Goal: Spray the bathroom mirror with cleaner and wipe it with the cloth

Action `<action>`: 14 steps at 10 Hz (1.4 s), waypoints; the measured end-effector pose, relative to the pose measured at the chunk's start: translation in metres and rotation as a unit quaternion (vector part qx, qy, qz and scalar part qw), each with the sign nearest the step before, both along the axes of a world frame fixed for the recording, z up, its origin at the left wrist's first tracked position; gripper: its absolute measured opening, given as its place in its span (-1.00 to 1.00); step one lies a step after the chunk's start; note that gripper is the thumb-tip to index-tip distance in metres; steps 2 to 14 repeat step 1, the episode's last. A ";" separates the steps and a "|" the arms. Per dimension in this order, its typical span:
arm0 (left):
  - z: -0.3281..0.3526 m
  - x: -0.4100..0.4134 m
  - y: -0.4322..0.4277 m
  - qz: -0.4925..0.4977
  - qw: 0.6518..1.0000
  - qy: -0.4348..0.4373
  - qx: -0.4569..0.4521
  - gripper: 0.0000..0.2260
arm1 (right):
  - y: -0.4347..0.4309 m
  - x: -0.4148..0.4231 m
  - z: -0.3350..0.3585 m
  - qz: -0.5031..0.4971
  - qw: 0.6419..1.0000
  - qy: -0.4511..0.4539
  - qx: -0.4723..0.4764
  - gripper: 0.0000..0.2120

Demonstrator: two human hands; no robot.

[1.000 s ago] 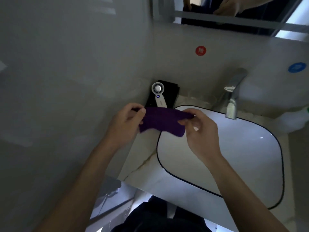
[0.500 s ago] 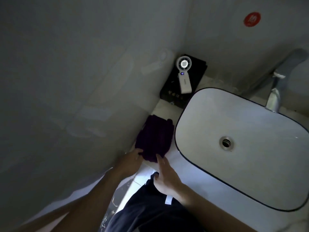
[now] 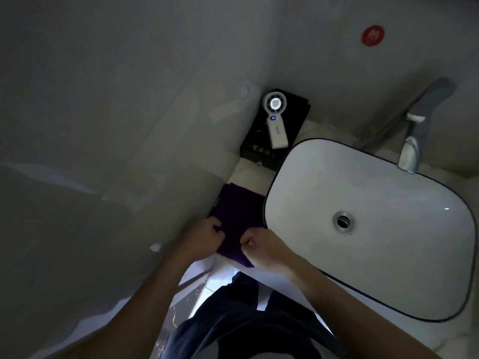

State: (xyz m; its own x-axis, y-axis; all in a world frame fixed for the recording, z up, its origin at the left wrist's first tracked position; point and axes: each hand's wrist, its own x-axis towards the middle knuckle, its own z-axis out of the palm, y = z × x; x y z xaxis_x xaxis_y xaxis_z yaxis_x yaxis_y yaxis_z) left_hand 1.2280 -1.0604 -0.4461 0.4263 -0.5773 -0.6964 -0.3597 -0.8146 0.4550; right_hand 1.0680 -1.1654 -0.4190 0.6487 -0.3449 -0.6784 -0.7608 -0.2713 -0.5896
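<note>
A purple cloth (image 3: pixel 237 211) lies flat on the white counter between the left wall and the basin. My left hand (image 3: pixel 207 238) pinches the cloth's near left edge. My right hand (image 3: pixel 264 247) pinches its near right edge, fingers curled on the fabric. The mirror and the spray bottle are out of view.
A white basin (image 3: pixel 375 193) with a dark rim fills the right side, drain at its middle. A chrome tap (image 3: pixel 417 133) stands behind it. A white handheld fan (image 3: pixel 276 120) rests on a black box (image 3: pixel 293 120) in the far corner. A red sticker (image 3: pixel 372 35) marks the wall.
The view dropped from the mirror edge to the counter. The cloth went from being held up over the basin to lying on the counter, and both hands now grip its near edge.
</note>
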 end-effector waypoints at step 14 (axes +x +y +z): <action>0.028 0.000 -0.038 0.000 0.997 -0.019 -0.072 -0.68 | -0.012 -0.005 0.027 -0.067 0.995 -0.071 -0.015 -0.77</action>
